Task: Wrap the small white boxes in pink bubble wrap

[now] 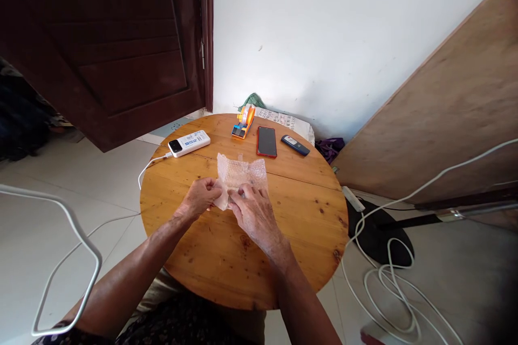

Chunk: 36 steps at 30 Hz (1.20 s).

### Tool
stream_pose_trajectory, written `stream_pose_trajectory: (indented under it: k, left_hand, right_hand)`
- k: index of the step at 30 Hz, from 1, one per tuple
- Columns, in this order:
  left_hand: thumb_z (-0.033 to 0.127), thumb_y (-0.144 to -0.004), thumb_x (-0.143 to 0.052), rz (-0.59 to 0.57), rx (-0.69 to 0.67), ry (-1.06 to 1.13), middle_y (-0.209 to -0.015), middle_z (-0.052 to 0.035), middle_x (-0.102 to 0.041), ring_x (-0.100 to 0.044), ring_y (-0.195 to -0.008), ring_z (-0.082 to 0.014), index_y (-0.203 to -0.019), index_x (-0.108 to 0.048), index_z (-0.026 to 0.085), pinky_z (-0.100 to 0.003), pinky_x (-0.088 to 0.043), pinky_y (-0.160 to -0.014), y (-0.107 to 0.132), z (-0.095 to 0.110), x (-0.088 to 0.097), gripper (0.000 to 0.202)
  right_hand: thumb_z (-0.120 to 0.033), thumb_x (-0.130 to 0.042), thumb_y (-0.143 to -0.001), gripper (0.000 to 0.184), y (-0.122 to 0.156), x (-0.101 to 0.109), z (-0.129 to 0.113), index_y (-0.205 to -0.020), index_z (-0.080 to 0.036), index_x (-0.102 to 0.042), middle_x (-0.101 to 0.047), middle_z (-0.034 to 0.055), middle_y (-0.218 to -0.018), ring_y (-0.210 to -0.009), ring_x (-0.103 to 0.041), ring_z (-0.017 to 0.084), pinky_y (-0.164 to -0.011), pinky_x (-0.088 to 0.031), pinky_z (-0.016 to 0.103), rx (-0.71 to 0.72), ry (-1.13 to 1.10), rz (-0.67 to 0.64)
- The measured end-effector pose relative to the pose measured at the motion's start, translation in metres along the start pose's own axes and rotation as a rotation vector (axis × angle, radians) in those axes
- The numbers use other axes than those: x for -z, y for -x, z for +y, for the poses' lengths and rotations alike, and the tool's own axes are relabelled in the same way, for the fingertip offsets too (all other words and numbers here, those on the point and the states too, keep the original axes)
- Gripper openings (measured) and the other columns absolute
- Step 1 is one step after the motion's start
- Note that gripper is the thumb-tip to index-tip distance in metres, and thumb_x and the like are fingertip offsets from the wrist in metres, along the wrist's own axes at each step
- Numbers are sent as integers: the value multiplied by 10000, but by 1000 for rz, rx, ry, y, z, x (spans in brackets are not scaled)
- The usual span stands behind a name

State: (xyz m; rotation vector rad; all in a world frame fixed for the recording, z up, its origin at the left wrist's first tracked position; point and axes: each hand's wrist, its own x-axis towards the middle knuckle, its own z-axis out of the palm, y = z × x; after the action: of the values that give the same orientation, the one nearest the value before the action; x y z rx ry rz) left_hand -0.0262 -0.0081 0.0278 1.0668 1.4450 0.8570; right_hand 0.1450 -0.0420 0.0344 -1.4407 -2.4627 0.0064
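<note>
A sheet of clear bubble wrap lies over the middle of the round wooden table, its near edge folded up. My left hand pinches the wrap's near left corner between thumb and fingers. On the near edge, my right hand has its fingers curled down against the wrap, thumb towards the left hand. Whether anything lies inside the fold under the right fingers is hidden. Just beyond the wrap, a small strip of clear tape seems to stick up from its far edge.
On the wooden table stand a white power bank with a cable, an orange tape dispenser, a red-edged phone and a dark blue remote-like device. White cable loops over the floor at right. A dark door is left.
</note>
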Motion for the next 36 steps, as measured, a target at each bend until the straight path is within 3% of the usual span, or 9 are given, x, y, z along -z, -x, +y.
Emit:
stream_pose_trajectory:
  k: [5, 10, 15, 18, 21, 24, 28, 33, 36]
  left_hand:
    - [212, -635, -588, -30, -24, 14, -488, 58, -562, -470, -393, -75, -700, -567, 166, -166, -316, -367, -4, 2, -19, 82]
    - [197, -652, -565, -94, -48, -143, -535, 56, -558, -516, -481, -97, -776, -609, 160, -187, -359, -452, 0, 7, -21, 136]
    - [133, -689, -525, -244, -322, -537, -611, 44, -526, -490, -587, -106, -700, -595, 170, -224, -351, -549, 11, 16, -15, 80]
    - [103, -734, -522, -150, -479, -769, -674, 17, -566, -523, -646, -127, -696, -606, 178, -247, -393, -618, 16, 11, -17, 119]
    - [151, -824, -534, -25, -583, -924, -849, -41, -639, -606, -780, -181, -879, -691, 201, -283, -473, -699, 16, 0, -22, 174]
    - [181, -847, -571, 62, -764, -987, -1074, -103, -652, -623, -995, -250, -979, -710, 205, -369, -528, -858, 13, -11, -24, 193]
    - [97, -821, -578, 29, -951, -939, -1164, -103, -665, -615, -1092, -252, -1000, -700, 197, -403, -529, -969, 6, -19, -23, 238]
    - [81, -824, -578, -9, -995, -894, -1137, -92, -692, -639, -1074, -227, -1029, -691, 203, -370, -547, -965, 2, -24, -22, 264]
    - [84, -835, -574, -19, -1017, -876, -1137, -90, -698, -636, -1077, -231, -1057, -685, 201, -376, -545, -964, 1, -25, -21, 275]
  right_hand:
    - [-220, -602, -928, 120, -1, -3, 1, -1041, -206, -639, -634, 78, -1017, -928, -576, 242, -826, -384, 371, -28, -27, -12]
    - [-159, -625, -862, 272, -2, -8, 3, -1126, -174, -563, -661, 101, -1051, -967, -588, 268, -845, -399, 386, -92, -140, 25]
    - [-75, -571, -807, 335, 0, -7, 10, -1121, -193, -553, -659, 93, -1085, -1021, -596, 265, -857, -401, 378, -74, -245, 5]
    - [-50, -566, -772, 459, 3, -4, 18, -1209, -186, -530, -653, 98, -1132, -1045, -599, 256, -884, -412, 383, -77, -338, -15]
    - [-25, -538, -762, 561, 6, -4, 26, -1295, -196, -504, -656, 93, -1172, -1021, -614, 223, -903, -428, 373, -91, -439, 1]
    - [-23, -492, -781, 524, 7, -4, 32, -1269, -207, -540, -677, 74, -1139, -962, -630, 200, -892, -450, 360, -150, -498, 33]
    - [-82, -476, -830, 361, 7, -3, 39, -1147, -198, -606, -687, 78, -1072, -956, -632, 212, -879, -477, 364, -281, -473, 97]
    - [-169, -517, -861, 250, 9, 2, 45, -1089, -179, -622, -646, 117, -1093, -1049, -608, 263, -928, -470, 399, -370, -310, 158]
    - [-247, -565, -869, 307, 17, 4, 44, -1163, -169, -598, -627, 142, -1169, -1066, -611, 270, -900, -481, 381, -476, -269, 114]
